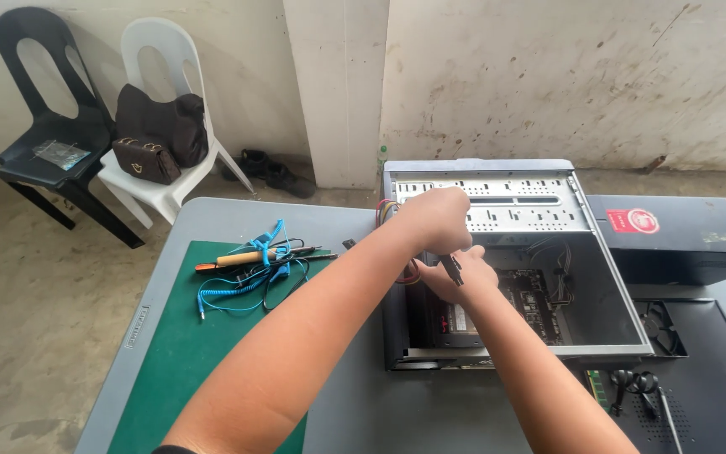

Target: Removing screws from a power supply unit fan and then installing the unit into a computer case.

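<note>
Open computer case (514, 252), centre-right of frame on the grey counter (355, 403): left hand (439, 220) fisted around a dark screwdriver (451, 269), right hand (464, 277) cupped beneath its tip, best kept steadying; blue coiled cable (245, 282) lies left on green mat (186, 353).

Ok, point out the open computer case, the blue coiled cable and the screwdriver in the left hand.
open computer case (497, 206): head view, perforated metal drive bay.
blue coiled cable (233, 292): head view, coiled stretch on the green mat.
screwdriver (452, 269): head view, dark shaft below the fist.
</note>
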